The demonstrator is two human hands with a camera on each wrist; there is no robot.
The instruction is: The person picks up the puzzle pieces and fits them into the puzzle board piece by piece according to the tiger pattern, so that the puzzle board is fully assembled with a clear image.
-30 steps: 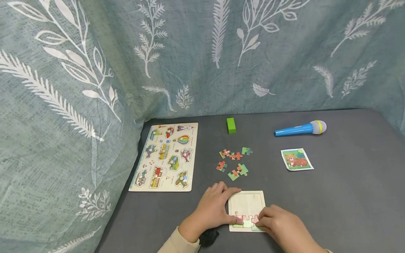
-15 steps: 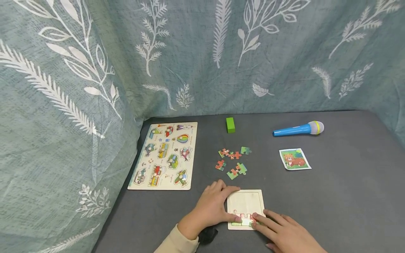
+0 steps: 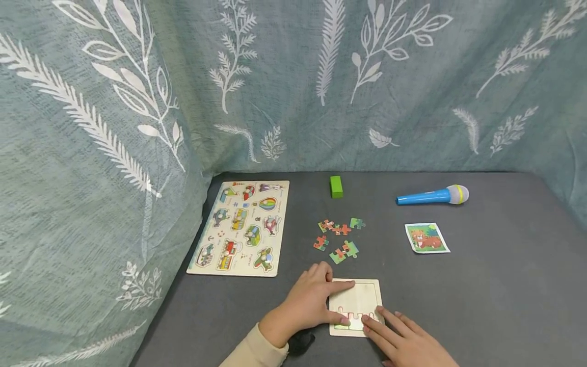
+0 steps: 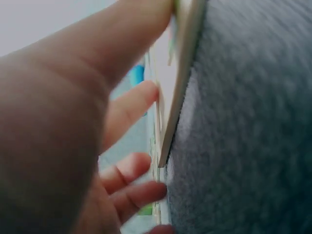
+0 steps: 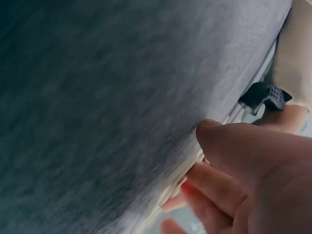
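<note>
item: one square tray of pale wood (image 3: pixel 366 295), flat on the dark grey, cloth-surfaced desk (image 3: pixel 463 311), directly before me. along its near side, a row of thin interlocking jigsaw pieces (image 3: pixel 355 323), their print bleached by glare; the far part of the recess is bare.

hands: left hand (image 3: pixel 308 302) spread at the tray's left side, thumb on the near row, forefinger over the far left corner. right hand (image 3: pixel 408 339) spread too, fingertips resting at the near right, pinching nothing that i can see.

risks, in my judgement: a sideways drag of my right fingertips could make the row ride up or part at its joints; lifting my left hand while the right pushes could let the tray skate on the cloth; the glare could hide a badly seated edge.

surroundings: beyond the tray, a scatter of loose green and orange jigsaw pieces (image 3: pixel 342 230), two apparently touching; my left forefinger lies partly across the way from them. far left, a large pale board printed with vehicles (image 3: pixel 235 236). far side, a bright green rectangular block (image 3: pixel 337 187) and a blue toy microphone with a grey head (image 3: pixel 428 197). nearer, right: a white-bordered picture card with an orange animal (image 3: pixel 427 238). these stand well apart from the tray.
</note>
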